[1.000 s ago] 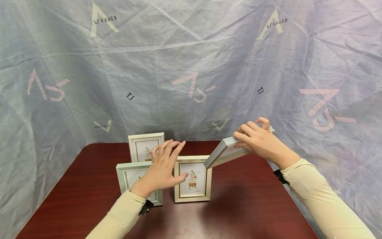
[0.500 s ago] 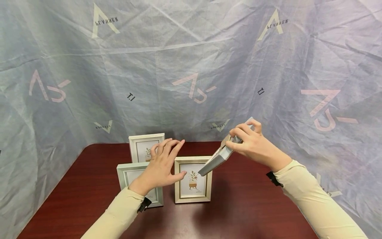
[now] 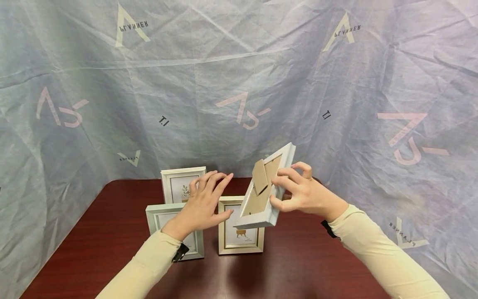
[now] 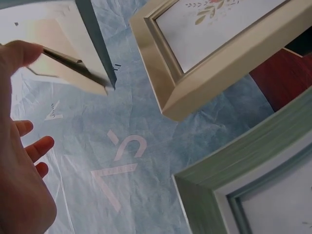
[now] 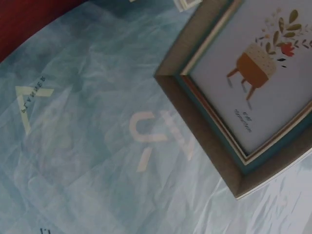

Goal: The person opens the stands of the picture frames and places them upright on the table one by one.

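The right hand [image 3: 304, 195] holds a picture frame [image 3: 266, 189] right of centre in the frame, the grip pinching its side edge, cardboard back and folding stand turned toward the viewer, probably for access. The left hand [image 3: 203, 205] hovers with fingers spread, gripping nothing. Below, three frames [image 3: 240, 238] stand upright on the red worktop [image 3: 298, 265], faces forward for display.
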### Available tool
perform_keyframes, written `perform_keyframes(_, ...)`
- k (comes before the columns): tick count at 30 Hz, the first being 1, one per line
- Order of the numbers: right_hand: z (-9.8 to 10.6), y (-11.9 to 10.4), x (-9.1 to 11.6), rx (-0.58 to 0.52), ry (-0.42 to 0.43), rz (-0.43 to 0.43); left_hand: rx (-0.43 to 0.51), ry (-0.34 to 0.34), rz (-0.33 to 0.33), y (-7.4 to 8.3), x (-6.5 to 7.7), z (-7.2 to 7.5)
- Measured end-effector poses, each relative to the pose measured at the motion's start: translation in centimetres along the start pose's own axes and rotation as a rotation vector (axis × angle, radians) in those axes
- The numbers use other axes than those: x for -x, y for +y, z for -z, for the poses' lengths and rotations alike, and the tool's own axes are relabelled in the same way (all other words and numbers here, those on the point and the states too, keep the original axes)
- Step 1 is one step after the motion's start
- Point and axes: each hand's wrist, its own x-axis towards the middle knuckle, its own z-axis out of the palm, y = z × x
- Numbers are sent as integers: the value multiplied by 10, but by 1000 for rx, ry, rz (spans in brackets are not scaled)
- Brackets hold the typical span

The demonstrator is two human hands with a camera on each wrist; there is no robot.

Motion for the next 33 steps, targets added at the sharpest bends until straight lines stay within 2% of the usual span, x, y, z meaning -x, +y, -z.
perform_keyframes(9,-16,-14,-8,93,71,171,-69,65,-97,-5,-9,-2)
perform_keyframes(13,-22,-23,-11,98,79,217,-90,72,-120,-5,-11,-3)
perform_keyframes(19,-30,-31,-13,102,137,300,-112,66,-140,-7,-11,-2)
perform_keyframes(33,-37,-35,-10,79,138,331,-217,98,-262,-12,-13,-3)
